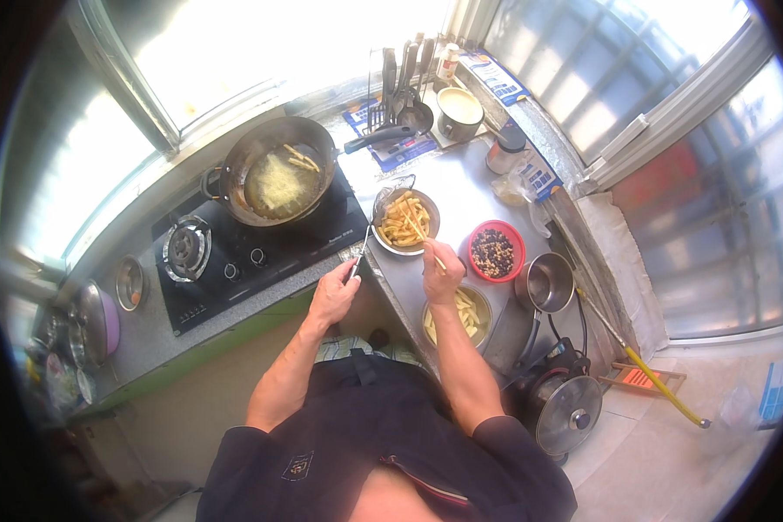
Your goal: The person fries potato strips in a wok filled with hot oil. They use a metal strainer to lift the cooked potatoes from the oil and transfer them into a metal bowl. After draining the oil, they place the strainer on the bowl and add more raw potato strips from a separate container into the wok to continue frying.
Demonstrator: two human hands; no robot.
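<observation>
My left hand grips the handle of a wire skimmer, whose mesh head lies at the left rim of a metal bowl of golden fried potato strips. Chopsticks are in my right hand, their tips among those strips. Beneath my right forearm is a bowl of pale potato strips, partly covered by the arm. On the stove to the left stands a wok with bubbling oil and a few strips in it.
A red bowl of dark and tan beans or grains and a saucepan stand to the right. Behind are a utensil holder and a pot of pale contents. The wok's long handle reaches over the counter. A glass-lidded pot stands lower right.
</observation>
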